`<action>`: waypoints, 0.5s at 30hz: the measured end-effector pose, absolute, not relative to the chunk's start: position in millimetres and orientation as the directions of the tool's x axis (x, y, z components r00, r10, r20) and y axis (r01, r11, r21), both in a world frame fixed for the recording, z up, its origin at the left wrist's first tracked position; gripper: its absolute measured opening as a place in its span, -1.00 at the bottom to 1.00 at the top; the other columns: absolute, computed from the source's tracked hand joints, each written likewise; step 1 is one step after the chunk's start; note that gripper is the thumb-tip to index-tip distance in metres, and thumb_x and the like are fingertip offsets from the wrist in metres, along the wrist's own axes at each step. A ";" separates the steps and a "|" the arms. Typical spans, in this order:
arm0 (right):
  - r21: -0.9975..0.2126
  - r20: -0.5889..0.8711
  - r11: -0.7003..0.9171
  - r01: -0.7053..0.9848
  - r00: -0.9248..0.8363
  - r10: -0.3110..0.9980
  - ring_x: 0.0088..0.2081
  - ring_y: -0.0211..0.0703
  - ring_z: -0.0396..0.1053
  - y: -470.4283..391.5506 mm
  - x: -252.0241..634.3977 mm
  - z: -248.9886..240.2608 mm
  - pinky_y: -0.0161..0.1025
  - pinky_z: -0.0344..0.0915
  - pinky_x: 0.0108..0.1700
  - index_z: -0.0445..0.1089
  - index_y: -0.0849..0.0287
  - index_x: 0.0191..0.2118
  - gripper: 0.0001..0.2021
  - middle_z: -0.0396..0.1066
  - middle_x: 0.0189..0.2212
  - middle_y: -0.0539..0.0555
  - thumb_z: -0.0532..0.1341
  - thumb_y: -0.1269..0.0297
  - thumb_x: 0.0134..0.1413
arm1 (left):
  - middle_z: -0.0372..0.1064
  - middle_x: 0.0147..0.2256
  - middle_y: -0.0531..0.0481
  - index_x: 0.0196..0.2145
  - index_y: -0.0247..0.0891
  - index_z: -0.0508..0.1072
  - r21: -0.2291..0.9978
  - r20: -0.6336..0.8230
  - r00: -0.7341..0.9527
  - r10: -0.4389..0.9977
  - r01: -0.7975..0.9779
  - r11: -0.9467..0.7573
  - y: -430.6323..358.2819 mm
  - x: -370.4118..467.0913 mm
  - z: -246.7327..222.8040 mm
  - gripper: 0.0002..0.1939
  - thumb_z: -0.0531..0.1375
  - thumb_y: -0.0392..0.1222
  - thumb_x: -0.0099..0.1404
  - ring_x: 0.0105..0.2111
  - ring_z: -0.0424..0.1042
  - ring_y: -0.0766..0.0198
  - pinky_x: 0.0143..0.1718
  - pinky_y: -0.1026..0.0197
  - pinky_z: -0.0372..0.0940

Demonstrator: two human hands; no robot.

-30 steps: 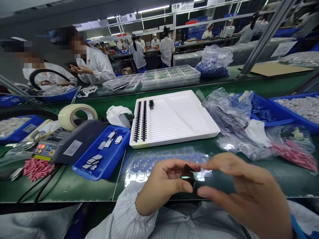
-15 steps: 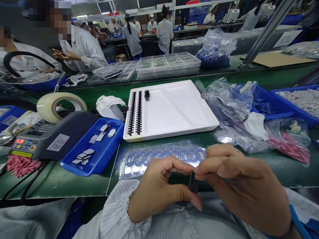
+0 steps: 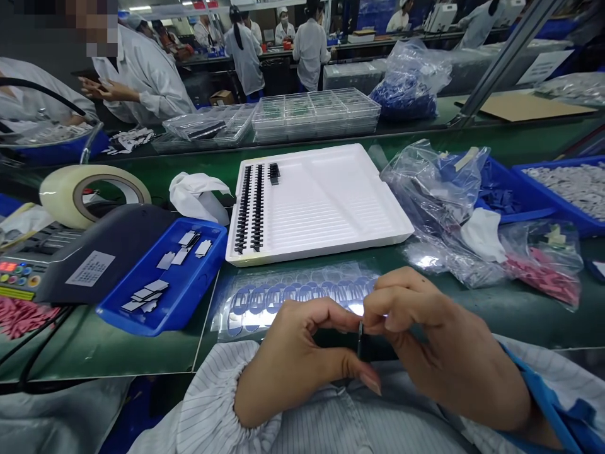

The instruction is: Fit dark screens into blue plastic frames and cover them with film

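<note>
My left hand [image 3: 295, 359] grips a small flat dark piece [image 3: 360, 340] between thumb and index finger, seen nearly edge-on. At its upper end, the pinched fingertips of my right hand [image 3: 439, 353] touch the same piece; anything else small between them is hidden. Under and beyond my hands lies a clear sheet of blue-edged oval films [image 3: 276, 297]. Behind that sits a white foam tray [image 3: 331, 217], with black parts [image 3: 242, 208] lined up in two long rows at its left and a short third group at the top.
To the left are a blue bin [image 3: 189, 287] of small white-faced pieces, a tape dispenser [image 3: 118, 243] and a tape roll [image 3: 51, 195]. Plastic bags [image 3: 425, 189], one with pink pieces [image 3: 543, 274], and blue bins lie right. A co-worker [image 3: 137, 75] stands across the bench.
My right hand has shifted slightly left and its fingers have drawn closer on the piece. The piece now appears thinner, more edge-on. The view has turned a little.
</note>
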State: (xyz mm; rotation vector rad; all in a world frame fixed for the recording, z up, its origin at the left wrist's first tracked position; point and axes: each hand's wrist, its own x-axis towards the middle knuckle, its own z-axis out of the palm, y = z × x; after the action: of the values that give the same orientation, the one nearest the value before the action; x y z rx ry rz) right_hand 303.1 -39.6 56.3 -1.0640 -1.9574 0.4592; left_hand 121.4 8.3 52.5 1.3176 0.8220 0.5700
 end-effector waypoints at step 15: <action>-0.622 0.454 0.577 0.529 -0.356 0.817 -0.26 -0.24 0.21 -43.9 306.5 40.8 -0.27 0.25 -0.24 0.13 0.11 -0.25 -0.75 0.23 -0.36 -0.01 -0.01 0.64 0.09 | 0.50 -0.51 0.12 -0.49 -0.22 0.48 0.885 -0.336 0.604 0.722 -0.059 0.461 12.5 130.6 46.9 -0.63 0.46 -0.42 -0.31 -0.48 0.44 0.33 -0.43 0.30 0.32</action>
State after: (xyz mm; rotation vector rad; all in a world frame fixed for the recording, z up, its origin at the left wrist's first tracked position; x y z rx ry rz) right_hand 306.5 -43.9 40.8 -1.0709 -2.0456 0.4805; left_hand 130.6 12.5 46.9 0.9822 0.7929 0.5478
